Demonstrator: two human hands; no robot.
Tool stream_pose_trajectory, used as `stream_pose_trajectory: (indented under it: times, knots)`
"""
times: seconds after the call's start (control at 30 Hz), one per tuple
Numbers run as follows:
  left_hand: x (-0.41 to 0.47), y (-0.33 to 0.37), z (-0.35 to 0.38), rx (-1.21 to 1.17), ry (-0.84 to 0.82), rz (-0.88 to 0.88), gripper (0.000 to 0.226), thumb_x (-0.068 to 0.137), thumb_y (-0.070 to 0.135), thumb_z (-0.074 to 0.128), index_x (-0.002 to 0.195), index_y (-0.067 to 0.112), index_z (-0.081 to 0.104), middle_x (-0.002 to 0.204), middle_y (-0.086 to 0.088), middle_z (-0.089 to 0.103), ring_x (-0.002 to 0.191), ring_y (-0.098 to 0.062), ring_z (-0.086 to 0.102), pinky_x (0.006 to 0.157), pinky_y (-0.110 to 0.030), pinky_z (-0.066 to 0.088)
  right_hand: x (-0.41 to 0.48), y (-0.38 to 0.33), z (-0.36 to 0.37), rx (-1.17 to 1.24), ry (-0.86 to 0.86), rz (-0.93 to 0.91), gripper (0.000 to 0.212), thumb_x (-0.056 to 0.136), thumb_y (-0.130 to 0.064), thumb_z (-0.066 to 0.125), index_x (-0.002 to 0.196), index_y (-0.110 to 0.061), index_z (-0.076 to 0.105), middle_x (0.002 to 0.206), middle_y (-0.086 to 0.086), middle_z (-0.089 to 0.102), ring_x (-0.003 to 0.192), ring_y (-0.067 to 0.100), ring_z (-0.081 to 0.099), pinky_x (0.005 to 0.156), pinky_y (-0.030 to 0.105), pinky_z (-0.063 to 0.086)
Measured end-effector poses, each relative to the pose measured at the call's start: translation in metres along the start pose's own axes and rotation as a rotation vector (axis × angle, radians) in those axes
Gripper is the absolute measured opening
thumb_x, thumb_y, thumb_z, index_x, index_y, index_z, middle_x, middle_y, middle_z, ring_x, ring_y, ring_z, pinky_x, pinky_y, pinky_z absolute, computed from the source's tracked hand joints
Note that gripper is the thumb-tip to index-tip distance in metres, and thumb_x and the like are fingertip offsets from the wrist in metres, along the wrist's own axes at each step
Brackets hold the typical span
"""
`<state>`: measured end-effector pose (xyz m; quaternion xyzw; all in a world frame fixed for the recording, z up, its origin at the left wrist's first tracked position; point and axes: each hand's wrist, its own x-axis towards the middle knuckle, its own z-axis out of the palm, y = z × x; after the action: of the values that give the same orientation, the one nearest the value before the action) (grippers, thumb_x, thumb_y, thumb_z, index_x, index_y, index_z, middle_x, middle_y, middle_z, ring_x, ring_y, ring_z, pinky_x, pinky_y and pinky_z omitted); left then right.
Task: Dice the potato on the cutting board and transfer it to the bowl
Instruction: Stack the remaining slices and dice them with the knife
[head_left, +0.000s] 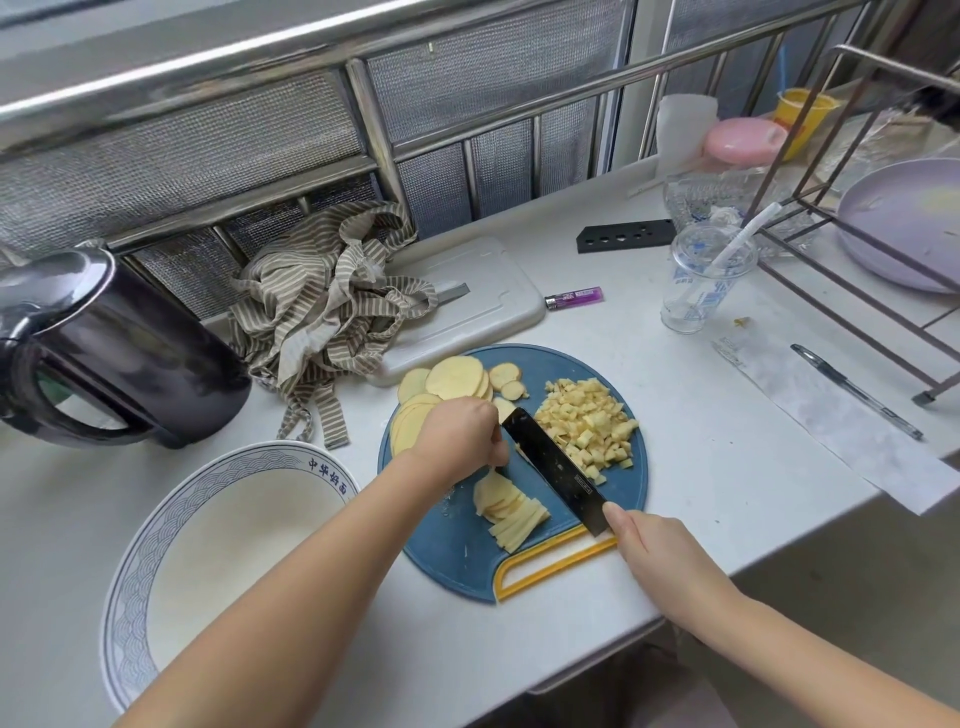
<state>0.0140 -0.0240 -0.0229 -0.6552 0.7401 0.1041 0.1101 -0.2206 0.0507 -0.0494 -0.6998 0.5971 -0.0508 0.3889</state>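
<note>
My right hand (657, 540) grips the handle of the black knife (558, 467), whose blade lies slantwise across the blue cutting board (452, 551) on the counter (727, 467). My left hand (460, 434) has its fingers curled down on the far end of the stack of slices (506, 501), just left of the blade; the stack's near end is cut into strips. The diced potato (587, 421) is heaped right of the blade, the round slices (447, 384) lie at the far left edge, and the bowl (156, 545) sits left of the board.
</note>
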Motion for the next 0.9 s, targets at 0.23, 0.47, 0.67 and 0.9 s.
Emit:
stream_pose_trajectory:
  times: [0.23,0.47,0.67,0.9]
  knots:
    - [-0.023,-0.003,0.018,-0.004,-0.056,-0.101,0.031,0.083,0.017,0.055,0.059,0.015,0.037,0.063,-0.003,0.034,0.052,-0.018,0.029,0.046,-0.028,0.024,-0.002,-0.002,0.0,-0.012,0.011,-0.007,0.05,0.103,-0.042,0.021,0.063,-0.018,0.039,0.061,-0.003,0.046,0.058,0.009,0.044,0.056,0.023,0.033]
    - [-0.034,-0.002,0.031,-0.21,0.045,-0.172,0.023,0.096,0.02,0.05,0.078,0.009,0.059,0.076,-0.007,0.052,0.07,-0.021,0.048,0.06,-0.029,0.038,-0.003,-0.003,0.0,-0.021,0.016,0.003,0.05,0.103,-0.042,0.021,0.063,-0.018,0.039,0.061,-0.003,0.047,0.059,0.009,0.045,0.055,0.022,0.033]
    - [-0.053,0.006,0.043,-0.453,0.209,-0.245,0.037,0.1,0.022,0.046,0.076,0.001,0.065,0.076,-0.01,0.057,0.07,-0.021,0.051,0.063,-0.028,0.037,-0.004,-0.004,0.0,-0.004,0.009,0.006,0.05,0.103,-0.042,0.022,0.063,-0.017,0.04,0.062,-0.002,0.047,0.059,0.01,0.045,0.057,0.025,0.033]
    - [-0.08,0.024,0.07,-0.674,0.422,-0.199,0.05,0.096,0.047,0.046,0.134,0.014,0.047,0.126,0.001,0.045,0.118,-0.012,0.043,0.095,-0.016,0.03,-0.004,-0.007,-0.001,-0.019,0.009,0.0,0.051,0.103,-0.043,0.022,0.063,-0.018,0.041,0.062,-0.002,0.05,0.062,0.011,0.048,0.057,0.025,0.034]
